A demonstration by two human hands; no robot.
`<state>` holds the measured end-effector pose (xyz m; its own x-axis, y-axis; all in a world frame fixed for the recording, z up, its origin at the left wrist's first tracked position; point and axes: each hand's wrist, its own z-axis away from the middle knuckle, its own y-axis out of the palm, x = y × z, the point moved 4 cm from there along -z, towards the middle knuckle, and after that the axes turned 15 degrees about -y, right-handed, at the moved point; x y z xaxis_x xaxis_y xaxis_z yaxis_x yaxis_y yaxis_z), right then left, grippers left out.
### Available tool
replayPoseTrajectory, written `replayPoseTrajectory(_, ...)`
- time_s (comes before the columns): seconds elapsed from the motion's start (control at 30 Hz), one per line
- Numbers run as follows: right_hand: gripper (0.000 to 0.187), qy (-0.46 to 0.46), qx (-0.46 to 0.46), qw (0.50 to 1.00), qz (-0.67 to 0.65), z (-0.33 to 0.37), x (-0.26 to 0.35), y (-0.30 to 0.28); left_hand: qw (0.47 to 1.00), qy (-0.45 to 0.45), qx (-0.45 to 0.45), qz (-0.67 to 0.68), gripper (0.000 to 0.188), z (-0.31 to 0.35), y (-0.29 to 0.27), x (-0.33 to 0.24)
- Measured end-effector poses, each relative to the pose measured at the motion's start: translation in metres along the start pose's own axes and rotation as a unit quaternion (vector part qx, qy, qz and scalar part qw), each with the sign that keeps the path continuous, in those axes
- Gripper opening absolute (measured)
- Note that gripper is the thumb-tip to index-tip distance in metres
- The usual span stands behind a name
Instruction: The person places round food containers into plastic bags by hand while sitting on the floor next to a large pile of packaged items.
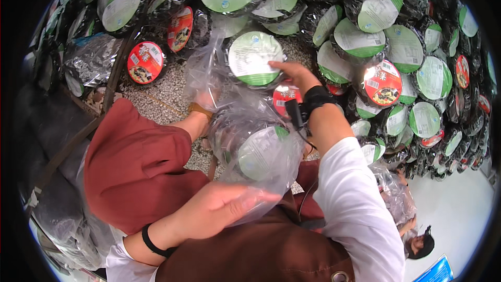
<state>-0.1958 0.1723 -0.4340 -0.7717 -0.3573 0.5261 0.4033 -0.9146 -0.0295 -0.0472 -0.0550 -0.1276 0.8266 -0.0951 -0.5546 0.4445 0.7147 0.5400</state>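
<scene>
My right hand grips the right edge of a round pack with a white and green label, its index finger lying over the label. The pack is wrapped in shiny film with dark contents. Nearer to me, a large clear plastic bag lies between my legs. Inside it, another round pack shows its white and green label through the film. My left hand rests against the bag's near side, fingers stretched out and partly behind the clear film. A red-labelled pack sits under my right wrist.
A high heap of round packs fills the far side and the right. Single red-labelled packs lie on the speckled floor. Dark bar edges run along the left. Another person is at the lower right.
</scene>
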Motion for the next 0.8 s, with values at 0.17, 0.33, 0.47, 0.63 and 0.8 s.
replayPoseTrajectory(0.17,0.059,-0.112,-0.091,0.989,0.032,0.031,-0.009,0.030,0.961,0.026,-0.088,0.263,0.044,0.009,-0.008,0.011)
replayPoseTrajectory(0.33,0.049,-0.321,-0.307,0.875,0.194,0.153,0.031,-0.052,0.943,0.094,-0.108,0.302,0.045,0.014,-0.011,0.011)
replayPoseTrajectory(0.47,0.036,-0.544,-0.218,0.782,-0.212,0.305,0.060,-0.023,0.942,0.155,-0.091,0.282,0.044,0.017,-0.008,0.013)
replayPoseTrajectory(0.63,0.044,-0.535,-0.071,0.724,0.429,0.396,0.053,0.063,0.956,0.225,-0.117,0.150,0.040,0.033,-0.010,0.002)
replayPoseTrajectory(0.8,0.056,-0.402,0.165,0.803,0.407,0.339,0.059,0.111,0.934,0.288,-0.081,-0.198,0.038,0.039,0.076,-0.005)
